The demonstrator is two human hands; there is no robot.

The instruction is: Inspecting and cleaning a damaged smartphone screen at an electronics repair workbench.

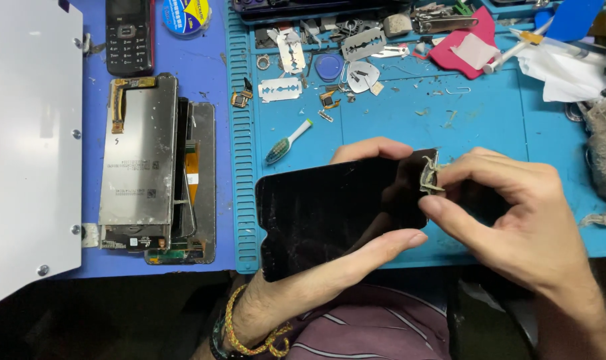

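Low centre of the view: a glossy black rectangular phone screen panel [336, 217], lying flat and long side across, just above the blue silicone work mat [496, 120]. Left hand [356, 257] cupped under that panel, thumb pressed along its 6 o'clock edge, fingertips [369, 150] curled over the 12 o'clock edge. Right hand [516, 220] at the panel's 3 o'clock end, thumb and forefinger pinched together on a thin greyish strip of crumpled adhesive [428, 177] at the upper corner; remaining fingers curled loosely.

At 11 o'clock from the panel, a small green-and-white toothbrush [286, 142] flat on the mat. Further toward 12 o'clock, loose silver razor blades [280, 89] among scattered small metal parts. At 9 o'clock, well apart, a stack of dismantled phone display assemblies with a grey metal backing [139, 160] on the blue table. At 10 o'clock, near the top edge, a black keypad phone [128, 35]. At 1 o'clock, a red cloth [463, 47] and crumpled white tissue [559, 73].
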